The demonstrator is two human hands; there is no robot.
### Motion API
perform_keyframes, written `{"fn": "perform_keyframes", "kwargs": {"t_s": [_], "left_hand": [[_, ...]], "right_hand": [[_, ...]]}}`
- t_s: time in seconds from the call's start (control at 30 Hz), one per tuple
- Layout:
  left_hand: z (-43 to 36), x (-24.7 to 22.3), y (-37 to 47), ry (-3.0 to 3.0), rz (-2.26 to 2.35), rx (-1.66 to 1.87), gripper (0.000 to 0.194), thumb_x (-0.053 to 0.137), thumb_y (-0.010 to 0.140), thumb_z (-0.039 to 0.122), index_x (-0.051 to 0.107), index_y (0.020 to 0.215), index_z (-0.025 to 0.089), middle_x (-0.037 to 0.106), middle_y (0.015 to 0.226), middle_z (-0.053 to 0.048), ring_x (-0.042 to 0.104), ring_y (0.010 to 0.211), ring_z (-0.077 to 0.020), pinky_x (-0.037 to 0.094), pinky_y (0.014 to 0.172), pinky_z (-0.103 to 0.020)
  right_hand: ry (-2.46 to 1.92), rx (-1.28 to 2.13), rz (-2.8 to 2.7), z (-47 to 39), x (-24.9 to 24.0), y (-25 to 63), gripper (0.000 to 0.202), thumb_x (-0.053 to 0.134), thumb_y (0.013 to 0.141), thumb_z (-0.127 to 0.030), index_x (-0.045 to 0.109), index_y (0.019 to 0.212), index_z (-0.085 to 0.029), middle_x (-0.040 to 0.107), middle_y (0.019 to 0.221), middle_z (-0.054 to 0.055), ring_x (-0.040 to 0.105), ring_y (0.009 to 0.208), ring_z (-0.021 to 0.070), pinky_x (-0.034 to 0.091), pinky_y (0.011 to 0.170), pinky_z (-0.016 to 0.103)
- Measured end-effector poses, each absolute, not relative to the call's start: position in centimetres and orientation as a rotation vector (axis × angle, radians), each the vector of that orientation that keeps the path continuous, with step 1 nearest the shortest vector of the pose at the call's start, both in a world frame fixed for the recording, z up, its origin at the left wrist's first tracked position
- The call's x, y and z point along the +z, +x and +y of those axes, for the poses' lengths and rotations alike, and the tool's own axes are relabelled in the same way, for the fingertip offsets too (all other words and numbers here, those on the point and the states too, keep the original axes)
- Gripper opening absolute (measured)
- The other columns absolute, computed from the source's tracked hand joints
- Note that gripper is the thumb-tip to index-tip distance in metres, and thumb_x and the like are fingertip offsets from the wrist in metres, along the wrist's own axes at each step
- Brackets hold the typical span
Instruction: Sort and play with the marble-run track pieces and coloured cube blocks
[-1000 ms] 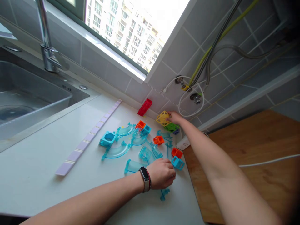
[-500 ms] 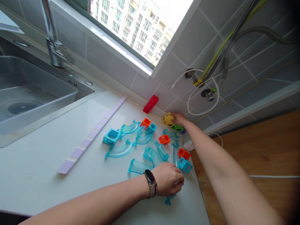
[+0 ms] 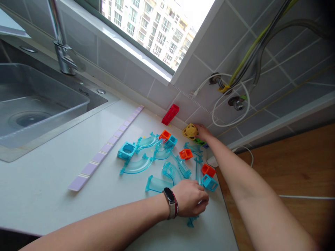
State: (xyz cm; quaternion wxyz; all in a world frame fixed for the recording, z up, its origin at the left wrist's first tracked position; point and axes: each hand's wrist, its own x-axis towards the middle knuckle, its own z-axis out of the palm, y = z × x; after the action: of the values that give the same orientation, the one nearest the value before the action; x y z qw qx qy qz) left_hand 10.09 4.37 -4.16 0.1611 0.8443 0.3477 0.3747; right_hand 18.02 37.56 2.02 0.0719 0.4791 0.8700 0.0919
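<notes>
My right hand (image 3: 203,133) grips a yellow openwork cube block (image 3: 190,131) at the back of the counter, with a green block (image 3: 200,142) just below it. Its fingertips are partly hidden. My left hand (image 3: 188,198), wearing a watch band, rests low over clear blue track pieces. Those fingers are curled closed, and what they may hold is hidden. A blue track end (image 3: 192,221) sticks out below that hand. To its right lie an orange cube block (image 3: 208,170) and a blue cube block (image 3: 209,182). Curved blue track (image 3: 138,165) is spread to the left.
A red block column (image 3: 170,114) stands by the tiled wall. A strip of purple tiles (image 3: 90,168) lies on the white counter (image 3: 47,198). At the left is a sink (image 3: 96,104) with a faucet (image 3: 64,57). Loose cables (image 3: 248,52) hang at the right.
The yellow cube block has turned in my right hand, so a different face shows. My left hand stays almost where it was. The whole view has shifted slightly.
</notes>
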Motion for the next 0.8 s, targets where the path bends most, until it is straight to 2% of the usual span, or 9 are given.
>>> {"fn": "perform_keyframes", "kwargs": {"t_s": [0.23, 0.43, 0.57, 0.7, 0.8], "left_hand": [[4.3, -4.3, 10.1, 2.424, 1.008, 1.054, 0.016, 0.058, 0.092, 0.031, 0.072, 0.089, 0.023, 0.073, 0.087, -0.002, 0.063, 0.078, -0.0201, 0.045, 0.065, -0.032], [4.3, -4.1, 10.0, 2.434, 1.007, 1.045, 0.017, 0.057, 0.093, 0.032, 0.072, 0.09, 0.024, 0.073, 0.087, -0.002, 0.064, 0.079, -0.0201, 0.044, 0.064, -0.032], [4.3, -4.2, 10.0, 2.45, 1.002, 1.052, 0.016, 0.058, 0.093, 0.031, 0.073, 0.09, 0.023, 0.074, 0.086, -0.003, 0.065, 0.079, -0.0198, 0.044, 0.064, -0.031], [4.3, -4.6, 10.2, 2.487, 1.025, 1.055, 0.019, 0.057, 0.093, 0.033, 0.072, 0.089, 0.023, 0.074, 0.085, -0.003, 0.065, 0.077, -0.0206, 0.044, 0.061, -0.033], [4.3, -4.9, 10.4, 2.546, 1.031, 1.034, 0.019, 0.057, 0.093, 0.035, 0.071, 0.087, 0.023, 0.073, 0.082, -0.002, 0.066, 0.076, -0.0219, 0.042, 0.057, -0.036]], "right_hand": [[1.465, 0.419, 2.625, 36.2, 0.9, 18.3, 0.081, 0.075, 0.08, -0.011, 0.039, 0.151, -0.024, 0.052, 0.136, 0.019, 0.053, 0.126, 0.0371, 0.048, 0.1, 0.045], [1.476, 0.458, 2.629, 35.4, 0.8, 18.6, 0.08, 0.069, 0.085, -0.014, 0.033, 0.155, -0.028, 0.05, 0.138, 0.018, 0.05, 0.129, 0.0363, 0.047, 0.101, 0.045], [1.525, 0.459, 2.61, 34.6, 1.1, 18.0, 0.084, 0.073, 0.082, -0.015, 0.033, 0.155, -0.03, 0.05, 0.139, 0.017, 0.05, 0.13, 0.0362, 0.048, 0.1, 0.044], [1.625, 0.47, 2.578, 33.4, 1.7, 16.3, 0.095, 0.082, 0.076, -0.028, 0.031, 0.156, -0.021, 0.049, 0.139, 0.023, 0.051, 0.126, 0.0409, 0.049, 0.097, 0.049], [1.587, 0.489, 2.677, 32.2, 2.8, 14.3, 0.083, 0.071, 0.087, -0.039, 0.03, 0.156, -0.016, 0.049, 0.139, 0.026, 0.051, 0.127, 0.0416, 0.047, 0.099, 0.051]]}}
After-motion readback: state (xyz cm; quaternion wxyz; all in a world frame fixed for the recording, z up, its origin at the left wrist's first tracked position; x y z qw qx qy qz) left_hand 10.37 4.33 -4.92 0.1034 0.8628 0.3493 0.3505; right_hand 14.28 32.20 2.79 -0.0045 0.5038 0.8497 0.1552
